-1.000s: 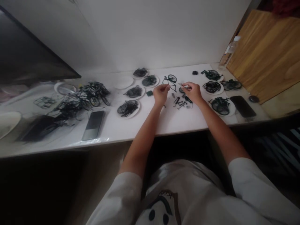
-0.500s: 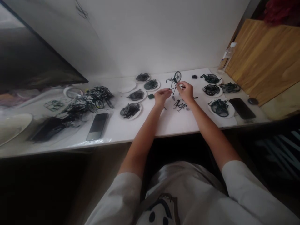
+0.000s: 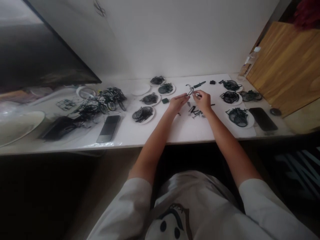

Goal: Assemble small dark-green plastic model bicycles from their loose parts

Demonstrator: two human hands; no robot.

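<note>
Between my two hands is a partly built miniature bicycle [image 3: 190, 88], held just above the white board. Its front wheel [image 3: 200, 84] shows almost edge-on, pointing up and to the right. The fingers of my left hand [image 3: 178, 102] are closed on the frame from the left. From the right, my right hand [image 3: 203, 101] pinches the bicycle near the fork; the fingertips partly hide that spot. Several loose small bicycle parts [image 3: 196, 111] lie on the board below my right hand. A small dark green block [image 3: 165, 100] lies left of my left hand.
White plates of dark bicycle parts flank my hands, among them a left plate [image 3: 150, 119] and a right plate [image 3: 250, 123]. Further left are a pile of small bicycles [image 3: 112, 98] and a phone [image 3: 108, 128]. Another phone [image 3: 263, 119] and a bottle [image 3: 250, 62] are at right.
The bicycle has been turned: its wheel went from a round, upright view to nearly edge-on, leaning right. Both hands still hold it. The whole view has shifted slightly.
</note>
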